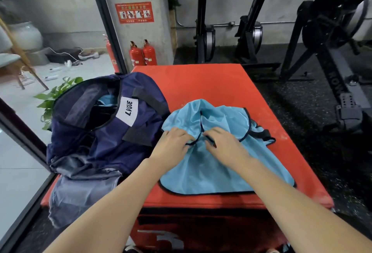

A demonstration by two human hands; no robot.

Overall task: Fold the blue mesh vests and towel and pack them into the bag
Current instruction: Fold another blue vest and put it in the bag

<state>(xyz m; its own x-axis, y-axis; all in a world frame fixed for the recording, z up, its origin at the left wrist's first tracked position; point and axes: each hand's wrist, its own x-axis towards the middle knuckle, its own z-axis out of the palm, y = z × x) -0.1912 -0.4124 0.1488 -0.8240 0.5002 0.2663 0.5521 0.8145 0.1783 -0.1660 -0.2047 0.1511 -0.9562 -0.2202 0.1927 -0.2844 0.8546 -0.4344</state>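
A light blue mesh vest (219,170) with black trim lies rumpled on the red padded box (201,83). My left hand (173,142) and my right hand (223,142) sit side by side on the vest's middle, each pinching a fold of fabric at the black-trimmed edge. To the left stands a navy bag (96,132) with a white label, its top open. A bit of light blue cloth (105,99) shows inside the opening. A grey towel (80,188) lies crumpled at the bag's near side, hanging over the box's left front corner.
Exercise machines (330,37) stand on the dark rubber floor behind and right of the box. Red fire extinguishers (144,54) lean against a pillar at the back. A potted plant (54,99) and a glass door are on the left.
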